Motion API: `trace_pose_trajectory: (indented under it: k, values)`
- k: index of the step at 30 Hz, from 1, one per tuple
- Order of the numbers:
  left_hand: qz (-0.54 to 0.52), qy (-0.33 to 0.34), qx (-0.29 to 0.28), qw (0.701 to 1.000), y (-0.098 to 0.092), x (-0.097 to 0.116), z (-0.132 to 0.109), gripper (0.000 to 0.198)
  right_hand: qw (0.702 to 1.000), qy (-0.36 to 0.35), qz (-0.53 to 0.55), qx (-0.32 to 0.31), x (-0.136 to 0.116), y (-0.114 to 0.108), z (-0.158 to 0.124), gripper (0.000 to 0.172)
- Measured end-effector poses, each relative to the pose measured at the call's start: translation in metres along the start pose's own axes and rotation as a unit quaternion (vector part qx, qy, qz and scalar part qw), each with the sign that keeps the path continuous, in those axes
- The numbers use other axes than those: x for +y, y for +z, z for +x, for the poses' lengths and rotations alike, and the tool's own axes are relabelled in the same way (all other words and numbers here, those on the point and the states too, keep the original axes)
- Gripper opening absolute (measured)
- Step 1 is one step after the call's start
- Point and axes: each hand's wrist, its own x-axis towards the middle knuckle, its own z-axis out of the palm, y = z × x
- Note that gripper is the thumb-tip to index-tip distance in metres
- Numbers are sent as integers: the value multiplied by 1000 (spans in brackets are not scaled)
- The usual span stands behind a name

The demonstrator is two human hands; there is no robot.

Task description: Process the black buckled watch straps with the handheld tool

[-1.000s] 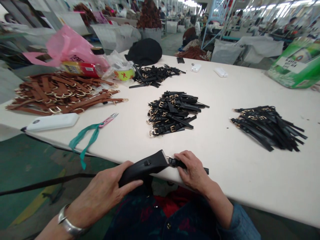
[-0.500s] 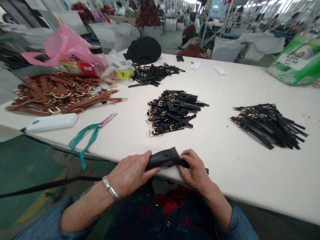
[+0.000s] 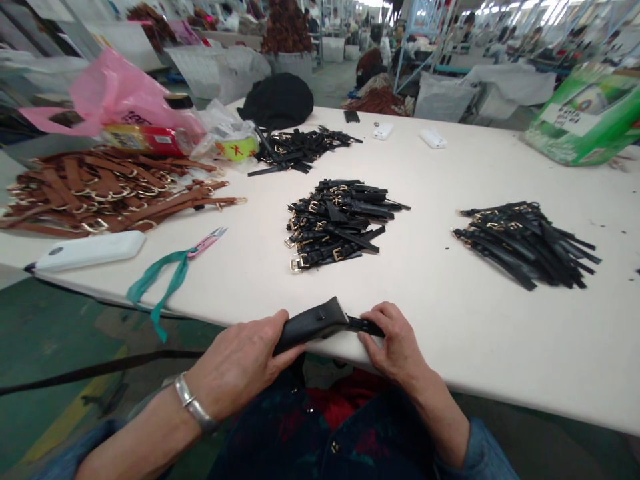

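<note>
My left hand (image 3: 240, 363) is closed around the grip of a black hand-held tool (image 3: 313, 323) at the near edge of the white table (image 3: 450, 320). The tool's tip meets a black strap (image 3: 367, 326) that my right hand (image 3: 395, 343) pins to the table edge with curled fingers. A pile of black buckled straps (image 3: 335, 223) lies just beyond my hands. A second black pile (image 3: 525, 243) sits to the right and a third (image 3: 300, 148) farther back.
Brown straps (image 3: 100, 193) are heaped at the left, with a white device (image 3: 85, 251) and pink snips on a green ribbon (image 3: 173, 270) nearer. A pink bag (image 3: 120, 90), black cap (image 3: 277, 100) and green sack (image 3: 585, 117) stand behind. Other people work in the background.
My left hand first slid the tool right until it met the strap under my right hand, then drew back slightly. The view has shifted a little to the right.
</note>
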Motion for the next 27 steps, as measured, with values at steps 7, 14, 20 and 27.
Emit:
trace_pose_trajectory:
  k: [7,14,20,27]
  values:
    - [47,27,2,999,-7,28,13,26,1000,-9,22,-6,4,-3,1,29]
    - [50,22,-17,998,-7,7,3,27,998,-25,45,-27,9,-8,1,31]
    - [63,26,-21,997,-8,4,-3,26,997,-24,63,-38,6,-9,2,29]
    - [78,49,-4,996,-14,32,17,23,997,-30,66,-26,5,-9,2,30]
